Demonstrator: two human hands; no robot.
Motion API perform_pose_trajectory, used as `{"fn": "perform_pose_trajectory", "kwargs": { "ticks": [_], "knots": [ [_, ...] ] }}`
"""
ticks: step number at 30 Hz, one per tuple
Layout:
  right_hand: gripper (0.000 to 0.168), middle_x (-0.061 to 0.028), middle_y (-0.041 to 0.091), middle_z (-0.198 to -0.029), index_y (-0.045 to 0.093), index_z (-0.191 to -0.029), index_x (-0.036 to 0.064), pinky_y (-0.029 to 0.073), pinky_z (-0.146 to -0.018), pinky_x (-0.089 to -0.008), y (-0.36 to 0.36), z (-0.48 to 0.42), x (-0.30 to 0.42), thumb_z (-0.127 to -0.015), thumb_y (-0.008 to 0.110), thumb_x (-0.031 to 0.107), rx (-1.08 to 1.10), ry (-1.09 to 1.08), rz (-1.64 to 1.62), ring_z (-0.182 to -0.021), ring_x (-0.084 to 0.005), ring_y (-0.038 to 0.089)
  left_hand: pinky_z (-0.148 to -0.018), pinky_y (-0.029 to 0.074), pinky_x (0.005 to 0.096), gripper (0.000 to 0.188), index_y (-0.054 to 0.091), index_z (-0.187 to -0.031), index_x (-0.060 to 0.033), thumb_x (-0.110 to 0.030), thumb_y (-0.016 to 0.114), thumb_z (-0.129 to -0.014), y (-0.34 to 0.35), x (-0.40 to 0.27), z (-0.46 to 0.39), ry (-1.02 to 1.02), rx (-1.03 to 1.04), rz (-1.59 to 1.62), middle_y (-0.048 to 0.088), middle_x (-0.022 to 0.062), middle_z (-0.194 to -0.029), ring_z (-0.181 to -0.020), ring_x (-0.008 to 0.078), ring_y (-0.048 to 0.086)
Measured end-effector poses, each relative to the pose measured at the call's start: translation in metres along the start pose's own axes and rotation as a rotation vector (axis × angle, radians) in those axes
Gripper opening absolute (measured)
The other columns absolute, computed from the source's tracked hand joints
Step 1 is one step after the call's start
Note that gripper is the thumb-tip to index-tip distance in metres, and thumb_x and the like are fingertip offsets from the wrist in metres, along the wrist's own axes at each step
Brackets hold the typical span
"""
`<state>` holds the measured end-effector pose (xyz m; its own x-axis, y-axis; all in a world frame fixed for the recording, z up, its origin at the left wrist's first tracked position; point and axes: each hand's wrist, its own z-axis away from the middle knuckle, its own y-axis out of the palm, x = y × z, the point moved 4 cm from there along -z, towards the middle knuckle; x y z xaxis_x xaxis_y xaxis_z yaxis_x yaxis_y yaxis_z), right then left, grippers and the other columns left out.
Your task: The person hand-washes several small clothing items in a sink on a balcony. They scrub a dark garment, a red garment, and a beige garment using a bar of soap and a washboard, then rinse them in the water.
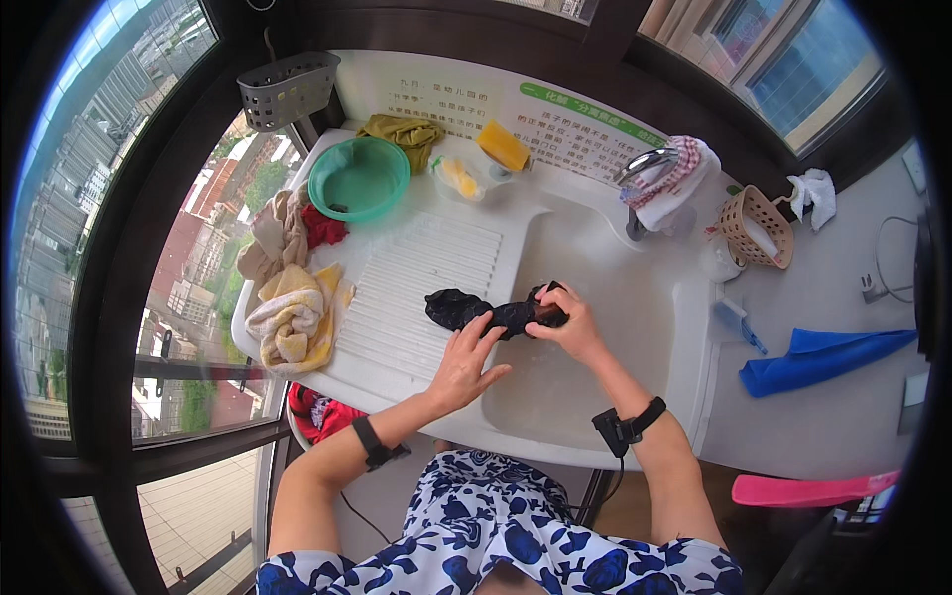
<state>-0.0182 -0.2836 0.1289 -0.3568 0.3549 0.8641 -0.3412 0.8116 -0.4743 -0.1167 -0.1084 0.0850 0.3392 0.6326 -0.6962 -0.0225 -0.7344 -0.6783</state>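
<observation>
A dark, wet-looking bundle of black cloth (455, 309) lies across the ribbed washboard (416, 275) and reaches over the edge of the white sink basin (587, 394). My left hand (467, 364) rests its fingertips on the middle of the cloth, fingers and thumb spread. At the cloth's right end, my right hand (571, 321) grips a dark brown block (549, 315), possibly soap, against the fabric. Part of the block is hidden by the fingers. The basin beneath looks wet, with cloudy water.
A green plastic basin (358, 178) and crumpled towels (294, 316) stand on the left. Behind are a soap dish (457, 178) and yellow sponge (503, 145). A towel-draped faucet (647, 165), tan basket (755, 227), brush (740, 320) and blue cloth (818, 361) are on the right.
</observation>
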Motion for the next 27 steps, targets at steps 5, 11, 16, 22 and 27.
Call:
{"fn": "perform_pose_trajectory", "kwargs": {
  "ticks": [5, 11, 16, 22, 27],
  "knots": [
    [0.03, -0.0071, 0.056, -0.103, 0.057, -0.082, 0.006, 0.051, -0.077, -0.0349, 0.009, 0.018, 0.037, -0.059, 0.075, 0.008, 0.327, -0.351, 0.256, -0.096, -0.0269, 0.056, -0.1, 0.035, 0.0555, 0.094, 0.028, -0.138, 0.0022, -0.064, 0.059, -0.079, 0.013, 0.035, 0.047, -1.312, 0.03, 1.557, 0.038, 0.0172, -0.137, -0.126, 0.0317, 0.04],
    [0.011, -0.005, 0.052, -0.089, 0.053, -0.075, 0.011, 0.051, -0.081, -0.0357, 0.048, 0.043, 0.1, -0.067, 0.061, 0.01, 0.695, -0.884, 0.486, -0.103, -0.0283, 0.051, -0.073, 0.056, 0.0414, 0.05, 0.057, -0.106, -0.0036, -0.046, 0.067, -0.082, 0.051, 0.059, -0.011, -1.221, -0.05, 1.787, 0.065, 0.0125, -0.096, -0.085, 0.0265, 0.065],
    [0.022, -0.0045, 0.054, -0.09, 0.055, -0.075, 0.01, 0.052, -0.076, -0.0382, -0.001, 0.033, 0.112, -0.059, 0.07, 0.007, 0.325, -0.764, 0.392, -0.102, -0.0293, 0.054, -0.073, 0.057, 0.0425, 0.028, 0.051, -0.103, -0.0058, -0.02, 0.066, -0.084, 0.04, 0.021, -0.027, -1.041, -0.269, 2.089, 0.061, 0.0118, -0.091, -0.079, 0.0275, 0.063],
    [0.031, -0.0063, 0.059, -0.079, 0.056, -0.08, 0.005, 0.047, -0.066, -0.0282, -0.042, 0.033, 0.057, -0.062, 0.081, 0.004, -0.301, -0.085, -0.094, -0.077, -0.0176, 0.057, -0.078, 0.055, 0.0389, 0.024, 0.048, -0.103, -0.0007, -0.001, 0.056, -0.08, 0.014, -0.038, -0.063, -0.741, -0.605, 1.739, 0.058, 0.0117, -0.092, -0.086, 0.0229, 0.063],
    [0.019, -0.0025, 0.058, -0.077, 0.056, -0.077, 0.005, 0.045, -0.064, -0.025, -0.041, 0.017, -0.017, -0.068, 0.072, 0.001, -0.359, 0.438, -0.865, -0.067, -0.011, 0.054, -0.07, 0.051, 0.0323, 0.03, 0.053, -0.097, 0.0005, -0.004, 0.067, -0.07, -0.022, -0.094, -0.08, -0.324, -0.675, 0.603, 0.064, 0.0126, -0.084, -0.074, 0.0241, 0.064]
  ]
}}
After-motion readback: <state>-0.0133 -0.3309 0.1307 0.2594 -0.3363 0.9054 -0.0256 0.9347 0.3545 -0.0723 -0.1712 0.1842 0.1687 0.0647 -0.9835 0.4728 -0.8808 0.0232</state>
